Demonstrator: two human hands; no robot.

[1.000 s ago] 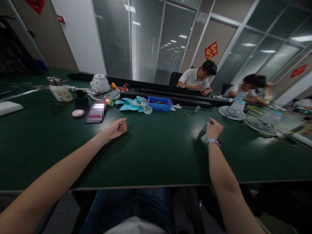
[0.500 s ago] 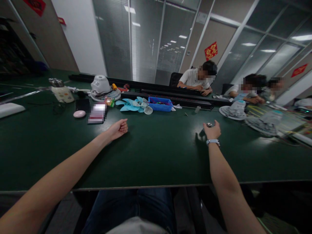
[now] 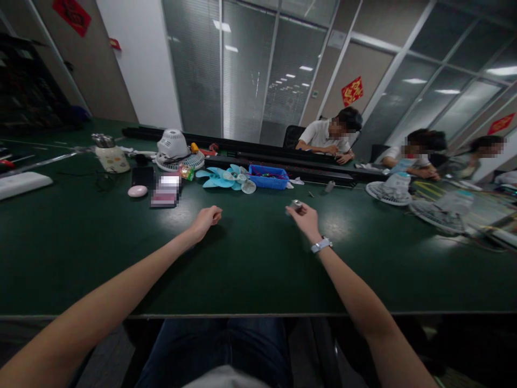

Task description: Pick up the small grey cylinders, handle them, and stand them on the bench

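My right hand (image 3: 306, 218), with a watch at its wrist, grips a small metallic cylinder (image 3: 297, 205) between thumb and fingers, above the green table (image 3: 250, 269). To the left, my left hand (image 3: 207, 221) is closed over the table, its fingers curled; whether anything is inside them is hidden. Beyond the hands lie light-blue fan blades (image 3: 222, 177) and a blue bin (image 3: 269, 178) with red wires in it. A small grey cylinder (image 3: 330, 186) rests beyond my right hand.
At the left are a bottle (image 3: 112, 159), a pink oval object (image 3: 138, 191), a phone-like item (image 3: 166, 191) and a white fan part (image 3: 173, 144). More fan parts (image 3: 390, 191) stand at right. Black rails (image 3: 258, 158) cross behind. People sit across the table.
My right hand has closed on the small metallic cylinder and moved left with it, nearer my left hand. My left hand stays curled, slightly shifted. The camera view has shifted a little.
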